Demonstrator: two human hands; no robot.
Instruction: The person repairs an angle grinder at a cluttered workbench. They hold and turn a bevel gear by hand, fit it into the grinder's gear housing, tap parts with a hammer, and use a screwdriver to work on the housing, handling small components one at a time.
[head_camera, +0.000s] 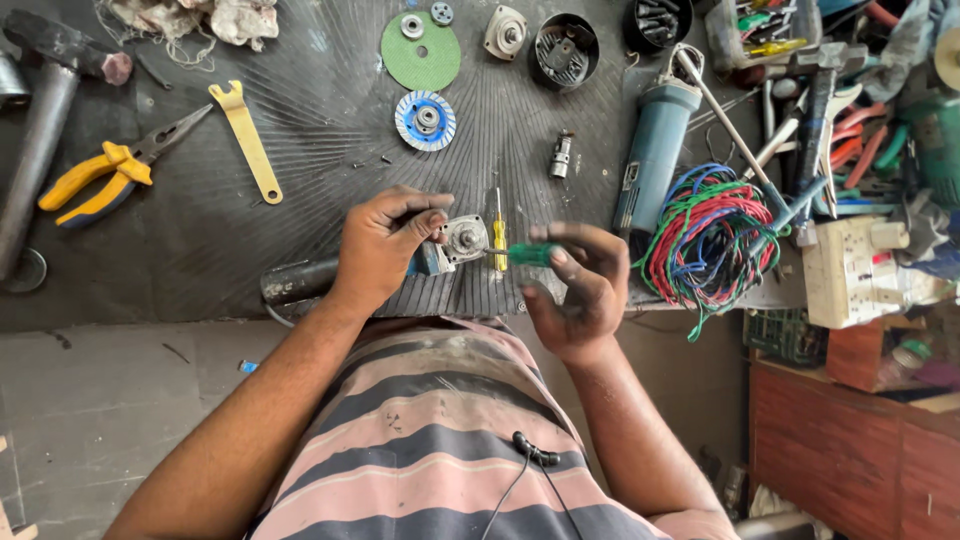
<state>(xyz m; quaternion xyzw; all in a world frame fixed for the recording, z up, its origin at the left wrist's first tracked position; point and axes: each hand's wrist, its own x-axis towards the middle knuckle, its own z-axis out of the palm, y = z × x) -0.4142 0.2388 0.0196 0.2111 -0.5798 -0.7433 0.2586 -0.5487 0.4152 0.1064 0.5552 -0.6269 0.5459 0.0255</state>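
My left hand (388, 240) grips the metal gear head (464, 238) of an angle grinder whose dark body (298, 281) lies along the near edge of the black workbench (200, 220). My right hand (578, 288) holds a green-handled screwdriver (527, 254) whose tip points left at the gear head. A yellow-handled screwdriver (499, 240) lies on the bench just behind the green one.
A blue diamond disc (425, 120), green disc (421, 50), yellow spanner (246, 139), yellow pliers (105, 173), hammer (45, 110) and small metal part (561, 155) lie on the bench. A second teal grinder (652, 150), a tangle of coloured wires (708, 235) and heaped tools crowd the right.
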